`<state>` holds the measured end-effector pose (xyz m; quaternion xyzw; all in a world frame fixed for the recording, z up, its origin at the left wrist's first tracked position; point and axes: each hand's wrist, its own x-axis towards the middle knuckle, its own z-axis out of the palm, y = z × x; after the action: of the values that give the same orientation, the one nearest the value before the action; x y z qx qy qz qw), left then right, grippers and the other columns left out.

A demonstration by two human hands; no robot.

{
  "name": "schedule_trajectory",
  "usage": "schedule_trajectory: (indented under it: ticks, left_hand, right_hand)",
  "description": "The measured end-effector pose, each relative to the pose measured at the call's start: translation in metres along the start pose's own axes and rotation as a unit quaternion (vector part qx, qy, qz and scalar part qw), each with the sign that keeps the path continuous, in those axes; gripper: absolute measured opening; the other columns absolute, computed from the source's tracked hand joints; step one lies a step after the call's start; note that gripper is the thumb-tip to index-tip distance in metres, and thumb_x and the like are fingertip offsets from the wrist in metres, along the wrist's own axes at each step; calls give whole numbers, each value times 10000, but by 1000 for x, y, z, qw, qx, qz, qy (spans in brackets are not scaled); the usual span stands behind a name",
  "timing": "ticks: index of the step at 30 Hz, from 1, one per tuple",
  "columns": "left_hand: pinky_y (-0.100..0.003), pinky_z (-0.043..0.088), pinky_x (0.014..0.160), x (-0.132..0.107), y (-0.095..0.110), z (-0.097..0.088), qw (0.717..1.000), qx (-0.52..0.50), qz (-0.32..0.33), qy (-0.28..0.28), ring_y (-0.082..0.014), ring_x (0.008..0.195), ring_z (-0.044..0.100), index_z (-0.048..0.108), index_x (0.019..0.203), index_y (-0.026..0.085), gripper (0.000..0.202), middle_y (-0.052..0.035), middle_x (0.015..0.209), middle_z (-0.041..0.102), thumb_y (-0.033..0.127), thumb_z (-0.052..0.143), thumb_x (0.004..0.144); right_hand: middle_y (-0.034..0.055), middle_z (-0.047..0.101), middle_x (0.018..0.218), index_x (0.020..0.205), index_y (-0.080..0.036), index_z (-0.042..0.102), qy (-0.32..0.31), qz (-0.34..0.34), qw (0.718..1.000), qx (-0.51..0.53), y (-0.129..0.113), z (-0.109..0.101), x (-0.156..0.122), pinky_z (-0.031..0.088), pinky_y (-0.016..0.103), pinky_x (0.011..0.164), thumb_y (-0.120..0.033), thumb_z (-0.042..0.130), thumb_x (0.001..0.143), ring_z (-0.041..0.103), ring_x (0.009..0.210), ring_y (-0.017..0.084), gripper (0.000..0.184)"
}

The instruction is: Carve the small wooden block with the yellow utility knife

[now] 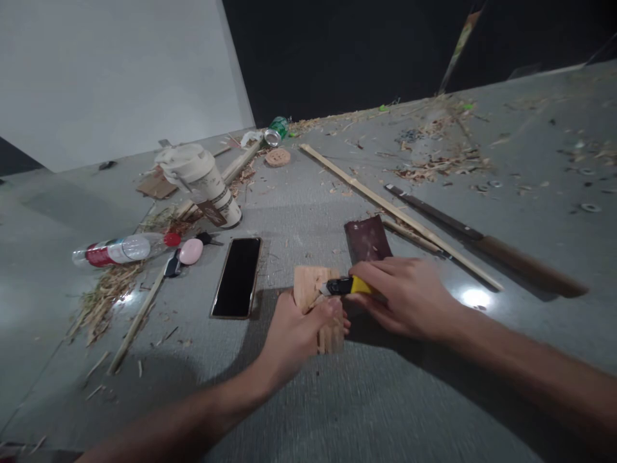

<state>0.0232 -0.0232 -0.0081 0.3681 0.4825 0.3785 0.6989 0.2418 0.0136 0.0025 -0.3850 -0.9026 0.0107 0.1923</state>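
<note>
A small pale block of wood point(308, 279) is gripped in my left hand point(299, 331), its thumb lying across the front face. My right hand point(405, 296) is closed round a yellow and black utility knife point(343, 286). The knife's blade tip meets the block's face just above my left thumb. Behind my right hand lies a dark reddish-brown sheet point(367, 238) that looks like sandpaper. To the left of the block a smartphone point(237, 278) rests flat with a black screen.
Leftward are a white tumbler point(205, 183), a plastic bottle point(125, 249) on its side and keys with a pink fob point(191, 251). A long wooden strip point(385, 202) and a long wooden-handled blade point(486, 241) lie rightward. A green can point(276, 132) and shavings are further back.
</note>
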Motion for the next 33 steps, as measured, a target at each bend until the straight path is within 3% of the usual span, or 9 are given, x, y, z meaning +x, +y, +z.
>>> schedule_trajectory:
  ticks: [5, 9, 13, 19, 23, 26, 33]
  left_hand:
    - [-299, 607, 621, -2, 2, 2, 999, 12, 19, 30, -210, 681, 742, 714, 962, 144, 402, -63, 776, 740, 502, 830, 818]
    - [-311, 604, 719, -4, 3, 3, 996, 42, 56, 56, -218, 782, 739, 723, 1012, 154, 364, -64, 885, 745, 457, 820, 835]
    - [-309, 597, 744, -4, 3, 4, 995, 45, 65, 57, -230, 847, 735, 726, 1033, 161, 354, -71, 938, 749, 454, 803, 850]
    - [-300, 583, 736, 1, 1, 1, 997, 35, 56, 47, -209, 822, 719, 741, 1008, 167, 312, -56, 910, 738, 431, 803, 854]
    - [-274, 560, 663, 3, -2, -2, 997, 52, 46, 31, -176, 715, 693, 722, 931, 151, 305, -43, 810, 712, 423, 826, 840]
    - [-300, 577, 626, 2, -3, -3, 999, 44, 13, 17, -188, 658, 698, 703, 931, 134, 369, -60, 763, 718, 461, 836, 823]
    - [-318, 612, 668, 0, 1, -4, 997, 69, 8, -13, -198, 699, 720, 693, 994, 131, 403, -68, 817, 730, 454, 845, 806]
  right_hand:
    - [49, 685, 743, 980, -194, 590, -29, 71, 996, 50, -13, 7, 0, 253, 317, 571, -501, 397, 1081, 608, 615, 185, 377]
    - [57, 690, 755, 974, -192, 581, -36, 104, 991, 77, -20, 12, -1, 242, 315, 571, -514, 391, 1083, 592, 604, 182, 389]
    - [69, 694, 743, 1001, -180, 591, -46, 122, 987, 99, -23, 14, -1, 236, 316, 565, -506, 391, 1081, 569, 583, 186, 391]
    - [63, 694, 794, 983, -194, 585, -111, 144, 972, 149, -16, 8, 5, 267, 305, 584, -505, 429, 1072, 613, 673, 195, 359]
    - [34, 658, 746, 901, -210, 579, -144, 112, 970, 161, -8, 1, 5, 255, 305, 585, -467, 491, 1052, 595, 657, 178, 311]
    - [34, 654, 715, 902, -204, 563, -134, 62, 982, 120, -5, -4, 3, 204, 322, 564, -447, 456, 1057, 560, 592, 167, 308]
    - [41, 689, 737, 914, -202, 540, -134, 2, 990, 50, -2, -12, 1, 152, 348, 560, -395, 453, 1044, 557, 555, 164, 248]
